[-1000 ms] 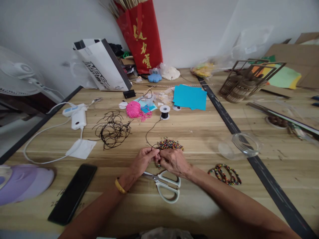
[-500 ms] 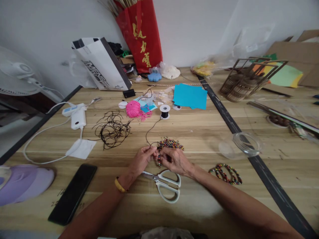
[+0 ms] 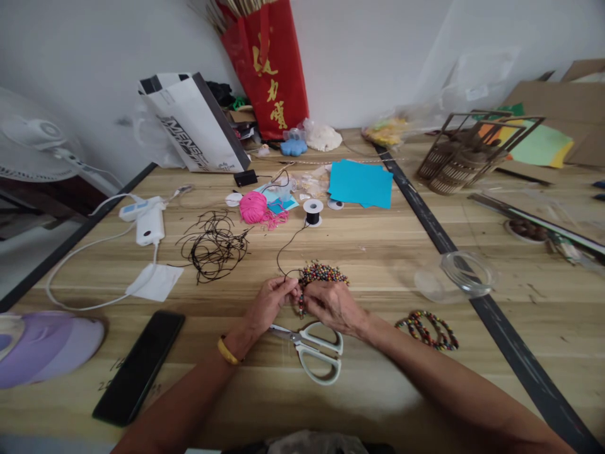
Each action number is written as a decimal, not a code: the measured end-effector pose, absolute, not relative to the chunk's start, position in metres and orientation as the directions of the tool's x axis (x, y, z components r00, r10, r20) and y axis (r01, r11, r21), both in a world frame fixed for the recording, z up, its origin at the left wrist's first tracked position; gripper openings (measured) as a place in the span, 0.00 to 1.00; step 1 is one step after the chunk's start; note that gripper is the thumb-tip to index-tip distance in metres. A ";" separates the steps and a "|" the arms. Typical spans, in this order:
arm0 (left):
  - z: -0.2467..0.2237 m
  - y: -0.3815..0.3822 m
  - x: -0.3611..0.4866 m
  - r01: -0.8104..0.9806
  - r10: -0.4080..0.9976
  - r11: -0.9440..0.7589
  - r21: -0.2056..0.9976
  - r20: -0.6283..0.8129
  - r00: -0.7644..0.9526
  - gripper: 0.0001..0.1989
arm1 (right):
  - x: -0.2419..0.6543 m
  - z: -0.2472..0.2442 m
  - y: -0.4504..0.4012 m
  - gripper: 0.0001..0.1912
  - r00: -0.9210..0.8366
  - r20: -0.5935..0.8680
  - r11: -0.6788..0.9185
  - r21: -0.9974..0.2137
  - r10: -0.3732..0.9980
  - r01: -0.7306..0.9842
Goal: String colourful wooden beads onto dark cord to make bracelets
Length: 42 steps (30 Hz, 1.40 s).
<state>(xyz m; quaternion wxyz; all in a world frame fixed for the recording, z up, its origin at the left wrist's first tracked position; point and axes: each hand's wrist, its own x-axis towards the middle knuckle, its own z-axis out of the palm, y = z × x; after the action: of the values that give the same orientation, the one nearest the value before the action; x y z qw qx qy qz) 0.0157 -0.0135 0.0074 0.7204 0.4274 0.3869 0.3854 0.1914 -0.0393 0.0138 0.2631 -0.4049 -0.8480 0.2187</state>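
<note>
My left hand (image 3: 275, 302) is closed, thumb and fingers pinching the black cord (image 3: 278, 255) that runs from the white-flanged spool (image 3: 312, 213). A short string of coloured beads (image 3: 301, 306) hangs between my two hands. Close beside it, my right hand (image 3: 333, 305) has its fingers curled together; what lies between its fingertips is too small to make out. Just behind that hand is a pile of small multicoloured beads (image 3: 326, 272). White-handled scissors (image 3: 317, 353) lie nearer to me, below both hands. Beaded bracelets (image 3: 431, 330) rest to the right.
A black phone (image 3: 139, 369), tangled black cord (image 3: 212, 246) and a white power strip (image 3: 150, 221) are on the left. Pink yarn (image 3: 253, 207) and blue paper (image 3: 362, 183) lie farther back. Clear round containers (image 3: 466, 274) stand at the right.
The fingers of my right hand have curled in slightly near the bead string. My left hand stays in nearly the same place.
</note>
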 end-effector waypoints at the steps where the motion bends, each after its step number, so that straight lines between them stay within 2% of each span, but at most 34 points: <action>1: 0.008 -0.014 0.016 -0.210 0.887 0.331 0.920 -0.228 0.400 0.19 | 0.191 0.014 -0.040 0.09 -0.541 0.260 0.581 -0.566 0.800 0.585; 8: 0.012 -0.016 0.015 -0.170 0.865 0.350 0.921 -0.248 0.437 0.19 | 0.188 0.018 -0.043 0.06 -0.564 0.235 0.603 -0.453 0.791 0.657; 12: 0.011 -0.016 0.013 -0.123 0.859 0.310 0.943 -0.222 0.461 0.18 | 0.186 0.020 -0.044 0.06 -0.568 0.222 0.598 -0.466 0.792 0.652; 15: 0.013 -0.016 0.011 -0.093 0.862 0.262 0.961 -0.189 0.471 0.18 | 0.188 0.019 -0.043 0.06 -0.558 0.218 0.572 -0.556 0.801 0.603; 18: 0.020 -0.016 0.008 -0.068 0.876 0.176 0.982 -0.124 0.466 0.16 | 0.190 0.015 -0.040 0.09 -0.518 0.184 0.463 -0.743 0.835 0.483; 21: 0.030 -0.016 0.004 -0.029 0.877 0.084 0.996 -0.060 0.477 0.12 | 0.191 0.008 -0.036 0.15 -0.479 0.098 0.255 -0.927 0.872 0.275; 24: 0.039 -0.015 0.000 -0.006 0.854 0.015 1.000 -0.010 0.519 0.11 | 0.188 0.002 -0.032 0.18 -0.466 -0.011 0.009 -0.999 0.885 0.040; 26: 0.041 -0.015 -0.002 0.012 0.836 -0.021 1.000 0.011 0.549 0.12 | 0.187 0.001 -0.031 0.18 -0.468 -0.073 -0.112 -0.992 0.881 -0.056; 29: 0.040 -0.016 -0.002 0.082 0.837 -0.086 0.993 0.028 0.546 0.12 | 0.185 0.004 -0.030 0.17 -0.480 -0.114 -0.195 -0.973 0.870 -0.123; 37: 0.037 -0.015 -0.001 0.332 0.876 -0.320 0.887 0.143 0.462 0.12 | 0.186 0.003 -0.031 0.16 -0.587 -0.112 -0.287 -0.934 0.802 -0.213; 42: 0.041 -0.012 -0.003 0.370 0.852 -0.310 0.876 0.083 0.517 0.09 | 0.188 -0.003 -0.030 0.16 -0.606 -0.111 -0.296 -0.931 0.788 -0.215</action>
<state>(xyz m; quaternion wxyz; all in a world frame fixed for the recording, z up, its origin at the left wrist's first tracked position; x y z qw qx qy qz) -0.0035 -0.0116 0.0406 0.4279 0.7585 0.4026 0.2819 0.1882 -0.0296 -0.0035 0.3341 -0.2924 -0.4901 0.7501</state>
